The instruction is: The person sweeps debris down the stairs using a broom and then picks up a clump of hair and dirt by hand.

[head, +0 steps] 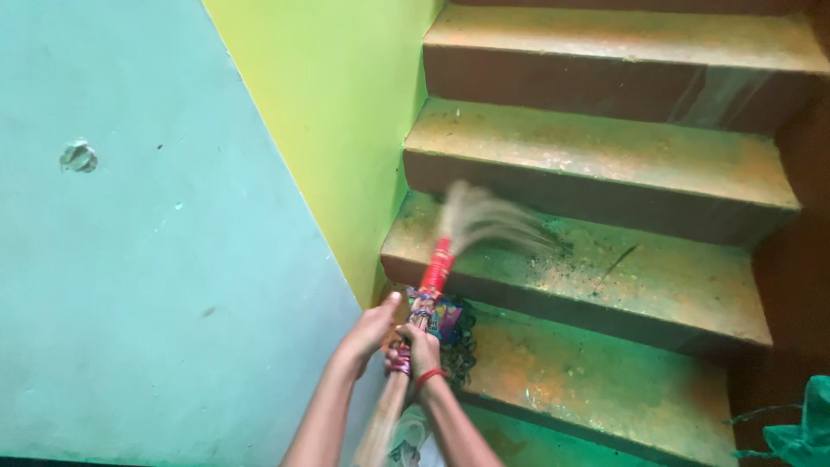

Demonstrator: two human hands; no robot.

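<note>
Both my hands grip the handle of a grass broom [437,268]. My left hand [372,331] is wrapped around the handle's left side. Just beside it and slightly lower, my right hand [421,348] holds the same handle, with a red thread on its wrist. The handle has a red band and colourful wrapping. The broom's pale bristles [484,218] are blurred over a worn orange-green stair step [640,277], where dark dust and dirt [562,251] lie scattered.
Several worn steps [605,156] rise toward the top right. A teal wall [147,259] fills the left, and a yellow-green wall [337,104] meets the stairs. A dark wall [800,259] bounds the right. A green cloth [800,428] shows at the bottom right corner.
</note>
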